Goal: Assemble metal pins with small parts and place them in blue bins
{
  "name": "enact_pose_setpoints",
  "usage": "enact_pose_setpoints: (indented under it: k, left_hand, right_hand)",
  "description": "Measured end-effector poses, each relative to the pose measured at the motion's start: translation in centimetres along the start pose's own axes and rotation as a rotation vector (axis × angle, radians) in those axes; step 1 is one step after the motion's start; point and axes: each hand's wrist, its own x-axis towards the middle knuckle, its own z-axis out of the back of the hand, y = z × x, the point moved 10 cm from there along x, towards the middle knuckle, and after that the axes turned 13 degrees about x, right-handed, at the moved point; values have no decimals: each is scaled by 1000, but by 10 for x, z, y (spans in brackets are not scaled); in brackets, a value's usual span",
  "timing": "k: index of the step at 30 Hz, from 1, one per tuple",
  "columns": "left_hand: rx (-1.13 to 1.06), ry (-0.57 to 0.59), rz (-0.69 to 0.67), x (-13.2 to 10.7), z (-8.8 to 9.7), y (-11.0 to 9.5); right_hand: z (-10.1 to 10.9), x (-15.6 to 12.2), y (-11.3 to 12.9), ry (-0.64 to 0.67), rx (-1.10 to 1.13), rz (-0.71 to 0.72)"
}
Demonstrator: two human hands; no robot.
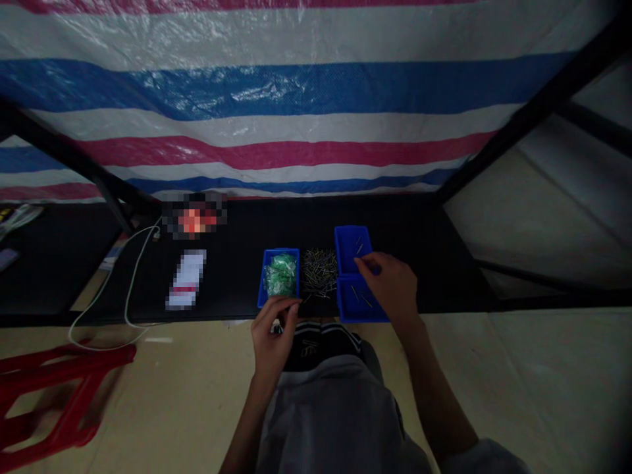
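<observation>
My right hand (392, 284) is over the two blue trays on the right, thumb and forefinger pinched together; anything between the fingertips is too small to make out. A few thin metal pieces like screws or nails lie in the far blue tray (347, 249), and a few more in the near blue tray (348, 308). My left hand (274, 329) is at the table's front edge with fingers curled and closed, and what they hold, if anything, cannot be seen. Just beyond it stands a blue tray (261, 289) with green items in clear plastic bags (281, 273). Beside that, thin metal pieces (320, 271) form a loose pile.
A black table (237, 220) carries everything, with a striped plastic sheet (296, 85) behind it. To the left are a blurred-out white item (186, 280), another reddish blurred item (197, 218) and a white cable (129, 289). A red stool (74, 395) stands on the floor.
</observation>
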Motion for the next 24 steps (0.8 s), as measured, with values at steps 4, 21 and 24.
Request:
enact_pose_setpoints:
  k: [4,21,24]
  left_hand:
    - [7,-33,101,-4,7,20]
    - [46,-48,120,-4,12,22]
    - [115,25,-39,-3,2,6]
  right_hand:
    - [-37,-15,40,273,54,189]
    - [-118,-53,86,656,-29,404]
    - [-93,-51,86,573,117,332]
